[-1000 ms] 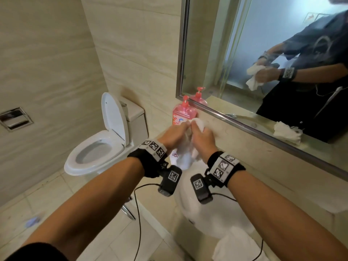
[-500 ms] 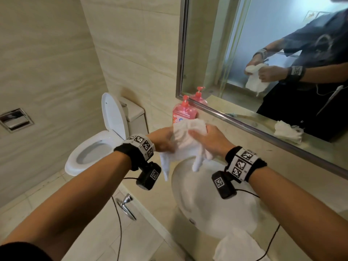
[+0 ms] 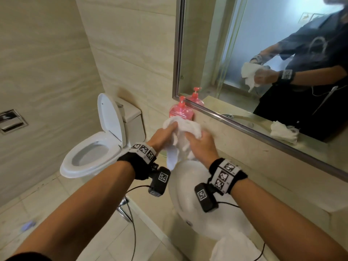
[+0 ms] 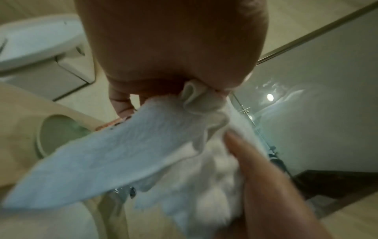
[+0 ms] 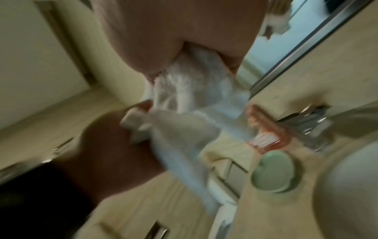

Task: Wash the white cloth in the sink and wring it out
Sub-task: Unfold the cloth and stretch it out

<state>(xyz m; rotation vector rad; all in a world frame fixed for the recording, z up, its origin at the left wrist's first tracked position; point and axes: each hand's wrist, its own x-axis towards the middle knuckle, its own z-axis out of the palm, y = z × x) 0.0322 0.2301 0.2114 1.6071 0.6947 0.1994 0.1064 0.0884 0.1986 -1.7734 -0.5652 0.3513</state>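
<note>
White terry cloth (image 3: 180, 136): bunched and crumpled, held in the air above the far rim of the sink, one loose flap hanging down toward the basin. Round white ceramic sink (image 3: 186, 187): sunk into the beige desk, near its front edge.

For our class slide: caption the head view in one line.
Both hands, left hand and right hand, grip a bunched white cloth above the sink.

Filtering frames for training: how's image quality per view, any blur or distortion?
Head view: sharp and evenly lit, wide-angle bending at the edges, white cloth crisp. Left wrist: dim, cloth and left hand soft. Right wrist: worst, motion blur smears the right hand, cloth and pink soap bottle.
</note>
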